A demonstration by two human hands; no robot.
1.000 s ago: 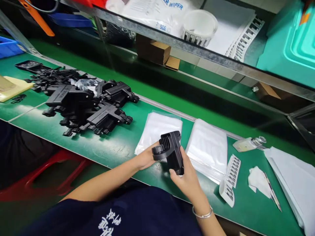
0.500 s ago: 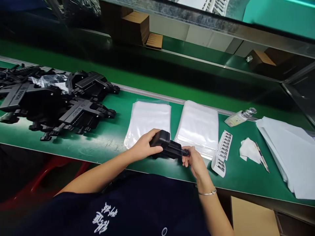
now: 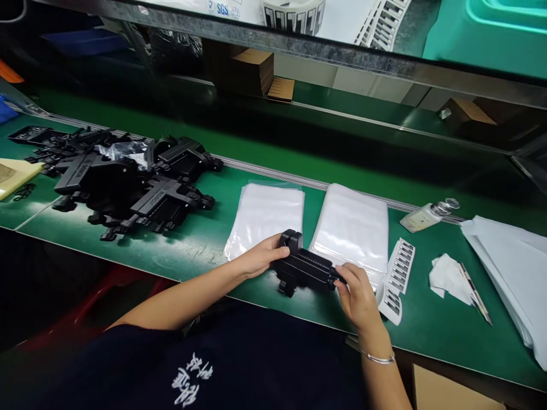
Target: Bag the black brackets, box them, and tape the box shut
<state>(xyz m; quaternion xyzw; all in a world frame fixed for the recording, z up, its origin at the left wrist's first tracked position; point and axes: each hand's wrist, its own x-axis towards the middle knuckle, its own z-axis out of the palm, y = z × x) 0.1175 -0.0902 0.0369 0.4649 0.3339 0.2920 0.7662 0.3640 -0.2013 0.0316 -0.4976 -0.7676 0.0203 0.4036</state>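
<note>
Between my hands, over the bench's front part, is a black plastic bracket (image 3: 305, 266) with a rounded block at its left end and knobs below and at the right. My left hand (image 3: 267, 254) is closed around its left end, thumb on top. Fingers of my right hand (image 3: 356, 293) pinch its right end near a small knob. Just behind it lie two stacks of clear plastic bags, a left stack (image 3: 269, 213) and a right stack (image 3: 352, 222). A sheet of black-and-white labels (image 3: 400, 266) lies to the right of my right hand.
Several similar black brackets (image 3: 158, 196) are heaped on the left of the green bench. Rightward are a pump bottle (image 3: 423, 216), a white cloth (image 3: 448, 278), a pen-like tool (image 3: 475, 293) and white sheets (image 3: 508, 273). A metal shelf edge (image 3: 299, 48) crosses above.
The bracket has been turned, so its long ridged side and lower knob now show. My right hand has shifted its fingers onto the bracket's right end. The camera view has swung left.
</note>
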